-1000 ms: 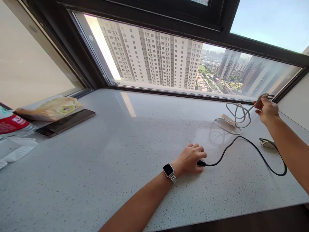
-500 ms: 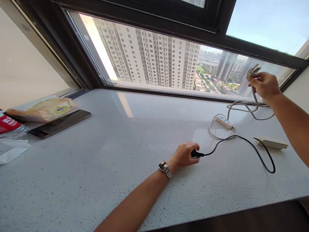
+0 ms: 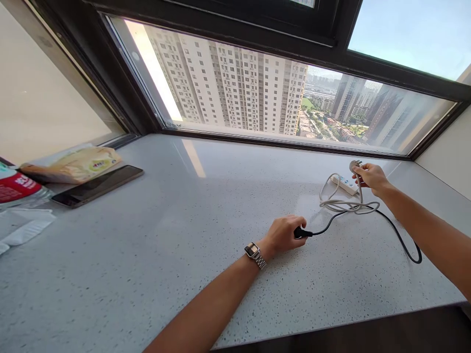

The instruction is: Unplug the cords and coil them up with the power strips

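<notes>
Your left hand [image 3: 285, 234] rests on the speckled white sill [image 3: 165, 245], fingers curled together around the black plug [image 3: 300, 233] at the near end of the black cable [image 3: 382, 223]. That cable runs right from your fist, rises toward the white cord, then loops back down near your right forearm; its far end is hidden there. Your right hand [image 3: 370, 176] is held just above the sill near the window, fingers pinched on the white plug [image 3: 355, 165], whose prongs stick up past your knuckles. The white cord [image 3: 340, 202] drops from that plug and lies in loose coils on the sill, touching the black cable where they cross. The white power strip [image 3: 344, 184] lies flat just beside your right hand, partly behind it. You wear a metal-band watch [image 3: 253, 251] on your left wrist. Well apart, at the left end of the sill, a dark phone [image 3: 97, 185] lies flat beside a yellowish packet [image 3: 73, 164] and a red-labelled package [image 3: 16, 189].
</notes>
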### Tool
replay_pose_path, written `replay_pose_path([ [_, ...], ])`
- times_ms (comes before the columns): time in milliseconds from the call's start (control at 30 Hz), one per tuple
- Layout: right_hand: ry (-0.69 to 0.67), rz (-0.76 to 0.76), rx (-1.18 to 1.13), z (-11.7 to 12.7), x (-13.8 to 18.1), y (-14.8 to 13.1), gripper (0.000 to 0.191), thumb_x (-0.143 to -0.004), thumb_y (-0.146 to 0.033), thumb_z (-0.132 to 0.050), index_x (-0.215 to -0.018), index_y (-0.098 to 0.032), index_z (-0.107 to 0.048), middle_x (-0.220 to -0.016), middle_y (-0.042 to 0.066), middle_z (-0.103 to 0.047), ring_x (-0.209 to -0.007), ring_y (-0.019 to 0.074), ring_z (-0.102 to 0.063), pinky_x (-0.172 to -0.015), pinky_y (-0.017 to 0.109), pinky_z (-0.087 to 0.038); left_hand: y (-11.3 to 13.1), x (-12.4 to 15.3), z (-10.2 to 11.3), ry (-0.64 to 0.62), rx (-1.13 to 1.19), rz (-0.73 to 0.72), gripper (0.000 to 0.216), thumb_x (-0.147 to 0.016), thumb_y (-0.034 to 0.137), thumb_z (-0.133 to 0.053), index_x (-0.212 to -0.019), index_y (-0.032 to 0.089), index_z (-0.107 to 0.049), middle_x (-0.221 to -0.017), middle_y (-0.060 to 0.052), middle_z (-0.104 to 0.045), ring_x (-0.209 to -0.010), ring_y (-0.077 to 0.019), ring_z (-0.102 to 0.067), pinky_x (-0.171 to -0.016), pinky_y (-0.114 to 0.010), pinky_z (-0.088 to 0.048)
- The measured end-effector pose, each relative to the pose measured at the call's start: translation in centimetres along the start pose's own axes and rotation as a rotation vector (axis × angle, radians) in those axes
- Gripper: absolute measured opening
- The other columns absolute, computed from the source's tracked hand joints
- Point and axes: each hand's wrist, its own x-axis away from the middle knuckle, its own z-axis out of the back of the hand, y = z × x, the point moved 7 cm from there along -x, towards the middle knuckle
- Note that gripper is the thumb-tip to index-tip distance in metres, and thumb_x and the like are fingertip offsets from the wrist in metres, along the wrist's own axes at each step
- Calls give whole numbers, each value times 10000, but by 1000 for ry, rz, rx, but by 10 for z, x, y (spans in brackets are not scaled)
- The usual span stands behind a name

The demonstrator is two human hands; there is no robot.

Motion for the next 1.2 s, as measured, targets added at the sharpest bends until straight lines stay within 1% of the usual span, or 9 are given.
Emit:
replay_pose_path([
  [133,-205,52,273,-27,7,32,217,-760,-310,-686,-669,-157,-562,-661,56,-662,-518,127,-585,-453,207,-455,1,0,-1,-22,-14,-1,164,-730,289,-630,-861,201,-585,-740,-11,-620,-688,-150,-552,-571,-233,-355],
  [300,-102,394,634,-2,38,9,242,-761,-409,-589,-678,-185,-625,-662,36,-664,-600,168,-590,-483,236,-382,1,0,-1,-37,-43,0,164,-735,299,-632,-861,199,-595,-758,-21,-631,-692,-159,-559,-566,-240,-345],
  [467,-567,113,647,13,74,51,319,-719,-436,-573,-562,-170,-653,-543,48,-633,-461,154,-550,-450,254,-405,4,0,-2,-44,-42,-13,152,-735,293,-635,-846,197,-595,-740,-19,-627,-696,-163,-559,-566,-240,-343],
  [533,-612,39,576,22,81,70,272,-670,-427,-623,-603,-171,-686,-618,72,-672,-547,195,-615,-496,274,-465,5,0,-1,-43,-34,-23,145,-740,293,-633,-838,195,-592,-738,-20,-626,-688,-159,-557,-554,-236,-336],
  [600,-472,35,426,37,81,81,234,-642,-411,-644,-611,-183,-685,-675,82,-688,-650,241,-654,-573,315,-520,6,0,1,-41,-22,-27,136,-753,297,-623,-831,191,-587,-728,-20,-620,-665,-152,-548,-537,-234,-325],
  [767,230,135,-60,92,101,102,167,-679,-384,-587,-602,-237,-608,-562,31,-602,-586,248,-636,-590,396,-561,7,1,1,-45,-12,-19,130,-751,288,-628,-822,187,-588,-722,-20,-617,-657,-150,-537,-529,-231,-310],
  [933,-31,67,376,54,105,118,277,-695,-419,-532,-778,-207,-691,-734,83,-699,-618,275,-661,-515,374,-522,6,-1,-1,-42,-12,-3,142,-731,292,-642,-819,191,-596,-716,-17,-612,-660,-149,-546,-540,-233,-325],
  [1033,30,288,508,30,90,94,369,-762,-460,-493,-948,-207,-688,-873,98,-717,-747,274,-672,-675,372,-513,6,-1,-1,-39,-14,-5,136,-727,292,-641,-807,191,-595,-711,-15,-610,-659,-150,-548,-537,-238,-322],
  [1200,52,398,772,-8,46,69,407,-806,-446,-508,-1043,-159,-673,-756,125,-697,-737,298,-643,-570,326,-424,5,0,-1,-34,-14,-12,126,-725,281,-642,-800,192,-593,-724,-16,-615,-675,-153,-555,-542,-239,-326],
])
